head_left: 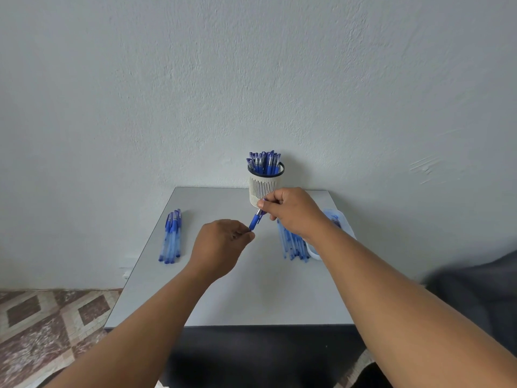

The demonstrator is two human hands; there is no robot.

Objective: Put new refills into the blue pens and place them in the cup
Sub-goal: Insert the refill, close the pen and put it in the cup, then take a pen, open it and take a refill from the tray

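Both hands are holding one blue plastic pen in the air above the grey tabletop, just in front of the white slotted cup crowded with blue pens. The right hand is pinching the pen's upper end; the left hand is curling its grip around the lower tip. A sideways twist is likely risking a jammed refill, and the full cup may be tipping when nudged.
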